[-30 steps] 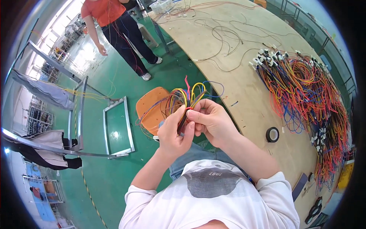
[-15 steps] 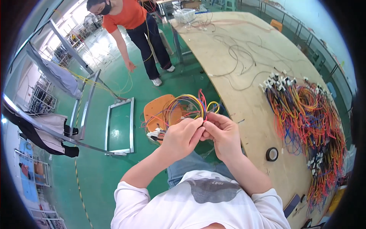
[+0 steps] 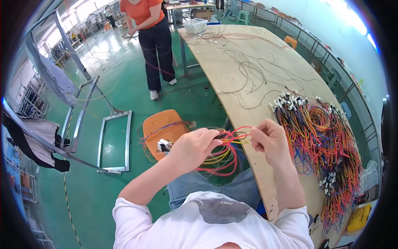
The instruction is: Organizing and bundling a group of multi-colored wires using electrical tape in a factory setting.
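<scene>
My left hand [image 3: 192, 148] is closed around a bundle of coloured wires [image 3: 219, 157], holding it above my lap. Red, yellow and dark strands loop out past its fingers. White connectors [image 3: 164, 145] hang from the bundle on the left, in front of the orange chair. To the right, my right hand [image 3: 271, 139] is raised by the table edge with thumb and fingers pinched together. A red wire [image 3: 244, 128] stretches from the bundle to those fingertips. Whether other strands are in the pinch is hard to see.
A wooden table [image 3: 244, 37] holds a large pile of wire harnesses [image 3: 327, 145], loose thin cables [image 3: 248, 74] and a white basket [image 3: 195, 25]. An orange chair [image 3: 168, 118] stands ahead of me. Beyond it is a person [image 3: 155, 50]. Metal frames [image 3: 130, 141] stand at left.
My hands, earlier together, are now apart; the right has moved right with a red wire drawn out. Red loops now hang below the bundle. The other person has straightened and brought their hands together.
</scene>
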Action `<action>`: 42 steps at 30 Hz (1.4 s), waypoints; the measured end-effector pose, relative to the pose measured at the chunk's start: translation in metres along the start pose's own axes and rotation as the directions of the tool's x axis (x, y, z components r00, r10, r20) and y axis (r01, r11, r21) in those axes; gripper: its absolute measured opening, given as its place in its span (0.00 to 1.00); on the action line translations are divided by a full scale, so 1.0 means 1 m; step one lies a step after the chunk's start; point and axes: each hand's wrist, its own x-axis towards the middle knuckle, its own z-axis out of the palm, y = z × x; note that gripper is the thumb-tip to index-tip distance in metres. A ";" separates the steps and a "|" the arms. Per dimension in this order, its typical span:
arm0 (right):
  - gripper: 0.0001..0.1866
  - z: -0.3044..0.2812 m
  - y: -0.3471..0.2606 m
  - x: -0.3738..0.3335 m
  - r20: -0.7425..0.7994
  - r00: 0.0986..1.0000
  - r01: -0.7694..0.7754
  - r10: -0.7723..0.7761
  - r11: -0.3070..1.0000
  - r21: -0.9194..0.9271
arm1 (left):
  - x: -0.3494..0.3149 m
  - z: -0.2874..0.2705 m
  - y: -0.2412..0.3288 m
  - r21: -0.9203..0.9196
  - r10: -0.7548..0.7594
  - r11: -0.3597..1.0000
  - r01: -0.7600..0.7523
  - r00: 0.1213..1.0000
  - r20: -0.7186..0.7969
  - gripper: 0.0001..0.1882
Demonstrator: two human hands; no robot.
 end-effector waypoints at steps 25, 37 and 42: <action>0.08 0.008 -0.024 0.017 0.209 0.978 -0.135 0.016 0.811 0.569 | 0.035 0.044 0.028 0.014 0.014 1.000 -0.017 0.986 0.165 0.13; 0.08 -0.031 -0.038 0.006 0.213 0.974 -0.025 -0.077 0.898 0.439 | 0.052 0.040 0.030 -0.481 -0.212 0.799 0.362 0.917 0.337 0.12; 0.07 -0.037 -0.012 -0.008 0.243 0.961 -0.031 -0.133 0.819 0.573 | 0.039 0.032 0.030 -0.446 -0.243 0.768 0.459 0.854 0.459 0.11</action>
